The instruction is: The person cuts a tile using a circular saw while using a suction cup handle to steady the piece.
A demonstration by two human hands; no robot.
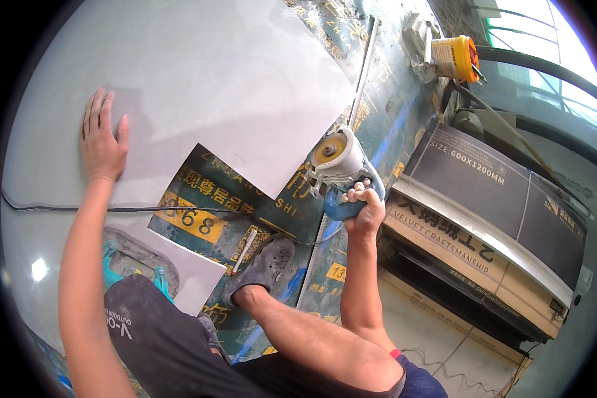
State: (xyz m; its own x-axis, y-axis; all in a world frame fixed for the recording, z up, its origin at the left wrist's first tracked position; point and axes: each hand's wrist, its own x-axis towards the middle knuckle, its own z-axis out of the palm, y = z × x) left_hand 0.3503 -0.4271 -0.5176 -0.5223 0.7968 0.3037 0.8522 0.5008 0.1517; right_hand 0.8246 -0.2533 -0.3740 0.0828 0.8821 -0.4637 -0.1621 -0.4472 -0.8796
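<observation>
Right of a broad, pale grey, flat slab (232,86), we have a power cutter with a blue body, pale guard and yellow round disc (349,169). Our right hand (363,207) is wrapped around its blue grip, fingers curled in a fist. Our left hand (104,142) lies palm down near the slab's left side, fingers extended, thumb apart, holding nothing.

Key relation: the cutter's long axis runs away from us, grip nearest, guard farther off, tipped slightly left. Its disc side faces up and toward the slab's slanting right edge, just beside it; whether they touch, we cannot tell. Right hand much nearer that edge; left hand well apart, across the slab. Slab's own long axis not readable, as it runs out of view.

Between us and the far slab lies an angular notch, baring a dark green floor sheet with yellow print (205,174). A thin black cable (139,209) crosses slab and notch toward the cutter's side. Nearer our body: a slim white pen-like stick (246,249), beside a dark grey perforated clog (275,257).
</observation>
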